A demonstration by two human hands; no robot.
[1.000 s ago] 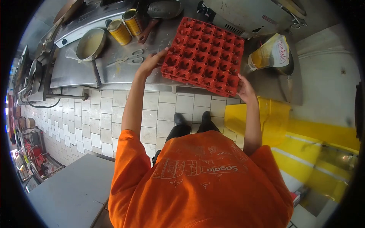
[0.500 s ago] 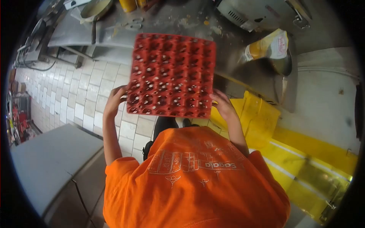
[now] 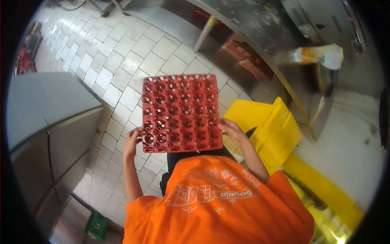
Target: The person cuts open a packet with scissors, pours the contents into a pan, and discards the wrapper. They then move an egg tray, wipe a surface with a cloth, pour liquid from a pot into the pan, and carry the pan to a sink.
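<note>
A red plastic egg tray (image 3: 180, 114) with rows of open cups is held out in front of my body, above the tiled floor. Light floor shows through holes in the cups, and I see no eggs in them. My left hand (image 3: 132, 142) is closed on its left edge near the lower corner. On the opposite edge, my right hand (image 3: 235, 132) grips at about the same height. The fingertips of both hands are partly hidden by the tray.
To the right stands a yellow bin (image 3: 276, 134). A steel counter (image 3: 260, 28) runs along the upper right, carrying a yellow-and-white pouch (image 3: 321, 55), with red boxes (image 3: 239, 51) below. A grey cabinet (image 3: 44, 105) is at left; a green crate (image 3: 96, 225) lies lower left.
The tray and both hands have come lower and nearer my body. My view has turned, so the counter moves to the upper right and more floor shows. Both hands keep their hold.
</note>
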